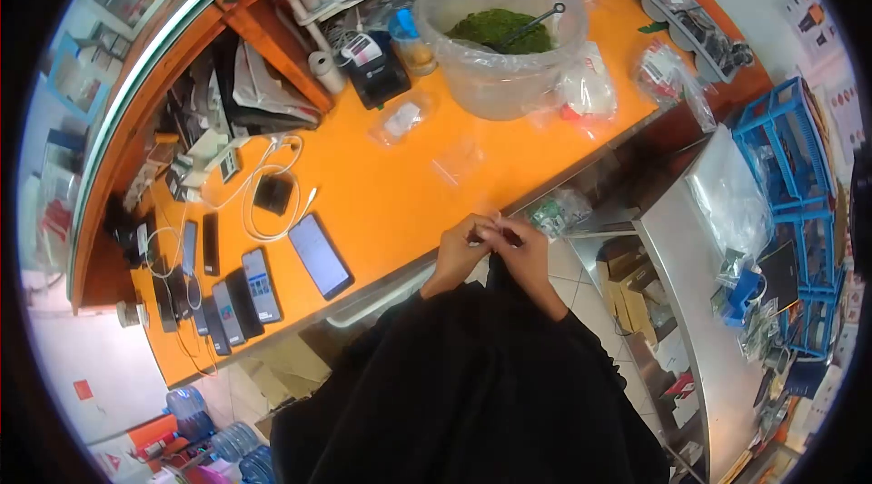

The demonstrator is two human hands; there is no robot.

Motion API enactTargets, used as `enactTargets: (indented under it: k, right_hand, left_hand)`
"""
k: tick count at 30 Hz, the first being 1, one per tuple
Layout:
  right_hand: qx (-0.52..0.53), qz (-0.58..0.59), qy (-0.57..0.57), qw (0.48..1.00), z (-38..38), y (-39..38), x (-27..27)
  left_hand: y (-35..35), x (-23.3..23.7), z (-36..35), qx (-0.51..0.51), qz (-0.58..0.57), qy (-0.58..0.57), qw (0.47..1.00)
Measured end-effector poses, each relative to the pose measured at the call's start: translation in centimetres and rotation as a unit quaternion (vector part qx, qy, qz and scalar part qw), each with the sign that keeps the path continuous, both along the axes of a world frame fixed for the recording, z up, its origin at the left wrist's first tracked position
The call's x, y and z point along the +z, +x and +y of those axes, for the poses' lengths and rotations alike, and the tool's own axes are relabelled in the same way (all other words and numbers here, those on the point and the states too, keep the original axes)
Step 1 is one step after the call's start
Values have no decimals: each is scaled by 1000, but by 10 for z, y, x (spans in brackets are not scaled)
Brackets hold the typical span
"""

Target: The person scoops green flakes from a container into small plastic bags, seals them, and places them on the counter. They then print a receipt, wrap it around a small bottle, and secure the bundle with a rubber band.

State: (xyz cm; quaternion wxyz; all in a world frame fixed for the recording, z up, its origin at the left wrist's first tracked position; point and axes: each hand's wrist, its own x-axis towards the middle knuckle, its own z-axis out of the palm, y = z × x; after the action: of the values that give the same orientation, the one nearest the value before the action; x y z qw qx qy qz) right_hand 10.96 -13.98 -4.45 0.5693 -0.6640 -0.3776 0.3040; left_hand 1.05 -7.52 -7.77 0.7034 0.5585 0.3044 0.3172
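Note:
My left hand [458, 254] and my right hand [525, 257] meet in front of my black clothing, at the near edge of the orange counter [391, 202]. Fingers of both are curled and pinched together, their tips touching. Whatever may be between them is too small or hidden to make out. Just beyond lies a small clear plastic bag [457, 162]. Further back stands a large clear tub [495, 89] lined with plastic, with green crumbled leaves [490, 28] and a dark-handled scoop [531, 27] inside.
Several phones, including a large lit one [320, 257], lie at the left with a white cable [250, 202]. A black card terminal [375, 75] stands behind. To the right are a metal counter [677, 248], a blue rack [799, 184] and an open cardboard box [633, 293].

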Motion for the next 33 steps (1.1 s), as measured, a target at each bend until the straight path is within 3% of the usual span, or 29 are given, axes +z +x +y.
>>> enactTargets:
  k: [4, 6, 8, 10, 12, 15, 16, 18, 19, 21, 22, 24, 28, 30, 31, 33]
  right_hand:
    - [81, -26, 17, 996, -4, 6, 7]
    - [199, -178, -104, 958, -6, 4, 15]
    - [195, -229, -56, 952, -6, -10, 6]
    - [188, -279, -6, 942, -7, -19, -3]
    - [197, -353, -66, 912, -9, -24, -7]
    - [175, -367, -91, 909, -6, -31, -4]
    - [176, -368, -90, 908, -5, -30, -1]
    - [160, -298, -192, 921, -3, -30, 2]
    - [160, -298, -192, 921, -2, -31, 4]
    - [12, -451, -133, 883, -2, -33, 5]
    - [14, -453, -132, 882, -3, -32, 0]
    - [75, -556, 105, 821, -2, -30, -11]
    - [136, -555, 34, 820, 10, -23, -10]
    - [193, -465, 52, 862, 18, -14, -7]
    - [197, -465, 52, 862, 20, -8, -5]
    - [345, -429, -27, 834, 22, 8, 5]
  left_hand:
    - [-25, 26, 2, -45, 24, -35, 998]
    - [-35, 32, -3, -60, 13, -38, 997]
    - [-42, 35, -11, -3, 134, 94, 986]
    - [-51, 22, -10, -15, 169, 113, 979]
    - [-56, 16, -9, -26, 204, 132, 970]
    - [-55, 21, -8, 81, 211, 261, 939]
    - [-51, 27, -11, 83, 210, 261, 939]
    - [-46, 37, -17, 67, 184, 203, 959]
    - [-47, 25, -13, 76, 204, 271, 937]
    - [-48, 30, -4, 108, 192, 268, 938]
    - [-46, 37, 0, 141, 179, 263, 938]
    - [-42, 45, 4, 155, 202, 235, 938]
    - [-34, 45, -2, 50, 211, 314, 924]
    - [-29, 51, 3, 27, 200, 330, 922]
    - [-31, 65, 11, -13, 173, 270, 947]
    - [-37, 68, 29, -47, 143, 207, 967]
